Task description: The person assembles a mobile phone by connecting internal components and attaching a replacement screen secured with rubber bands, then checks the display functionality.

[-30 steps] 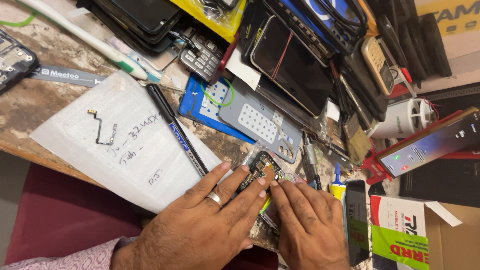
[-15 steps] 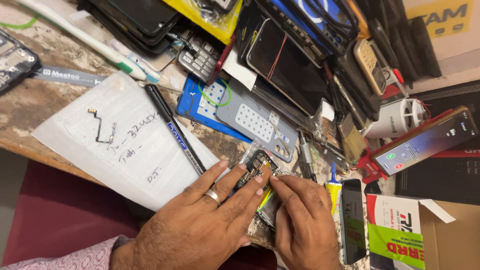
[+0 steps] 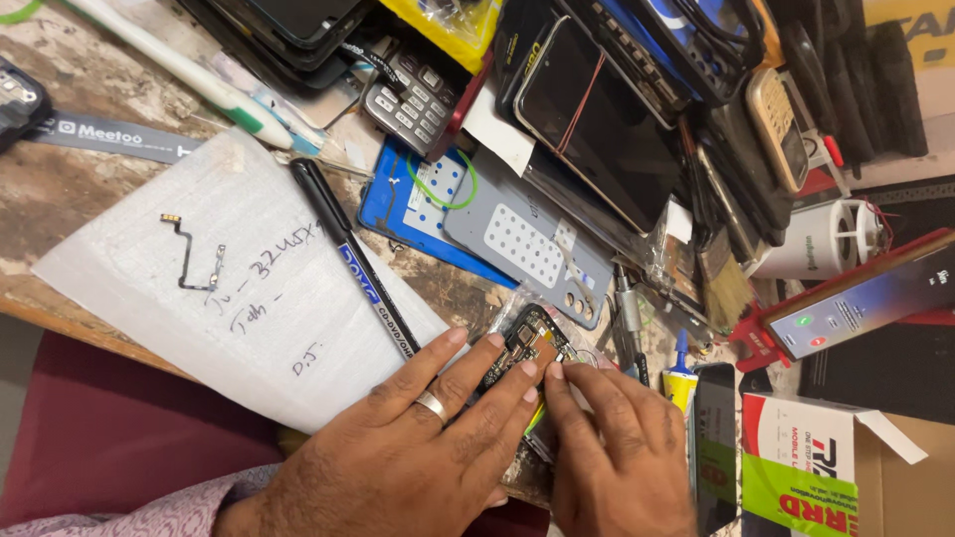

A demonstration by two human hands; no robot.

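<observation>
My left hand (image 3: 418,438), with a ring on one finger, lies flat near the bench's front edge, fingertips pressing on a small opened phone with a bare circuit board (image 3: 524,346). My right hand (image 3: 617,447) is beside it, its fingertips touching the board's lower right side. Both hands cover most of the phone's lower part. A black pen (image 3: 348,259) lies just left of my left hand, across a white foam sheet (image 3: 229,288) bearing a thin black flex cable (image 3: 194,257).
The wooden bench (image 3: 70,189) is crowded: a grey phone back cover (image 3: 527,244), a blue cover (image 3: 398,209), a keypad phone (image 3: 413,94), stacked dark phones (image 3: 597,119), a lit phone (image 3: 875,298) on a red stand, a glue tube (image 3: 680,378), a brush (image 3: 726,283), a cardboard box (image 3: 826,467).
My right hand's fingers have shifted slightly left along the circuit board, closer to my left fingertips. My left hand stays pressed on the phone.
</observation>
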